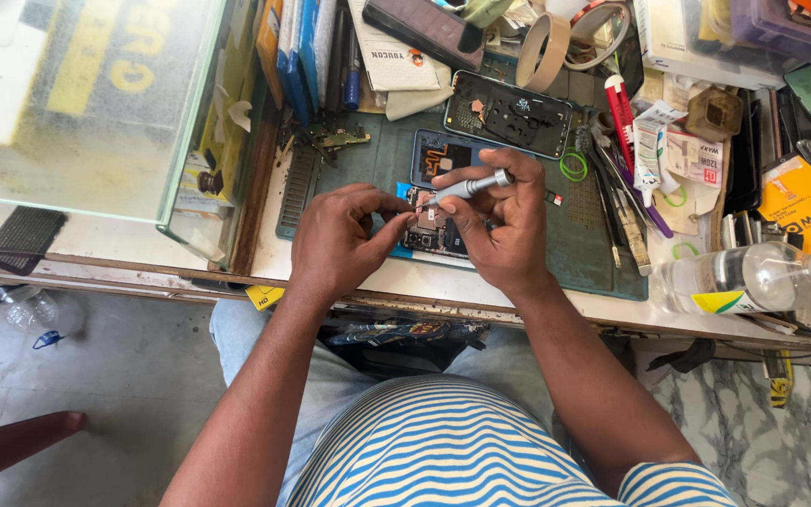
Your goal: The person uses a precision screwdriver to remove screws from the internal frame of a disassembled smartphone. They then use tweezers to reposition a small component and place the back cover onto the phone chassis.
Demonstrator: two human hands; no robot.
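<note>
I wear a shirt (pixel 443 441) with thin blue and cream stripes running across my belly, and the same stripes show on the short sleeve (pixel 673 483) at my right arm. My jeans (pixel 330 376) are pale, washed-out blue. Both forearms are bare, with no watch or band. My left hand (pixel 335 239) and right hand (pixel 504 221) carry no rings that I can see.

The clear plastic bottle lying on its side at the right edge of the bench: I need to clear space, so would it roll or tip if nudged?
The clear plastic bottle lies on its side, so it would probably roll rather than tip. Its smooth round body looks slippery. It sits near the bench edge, so a push toward the person might drop it.
</note>
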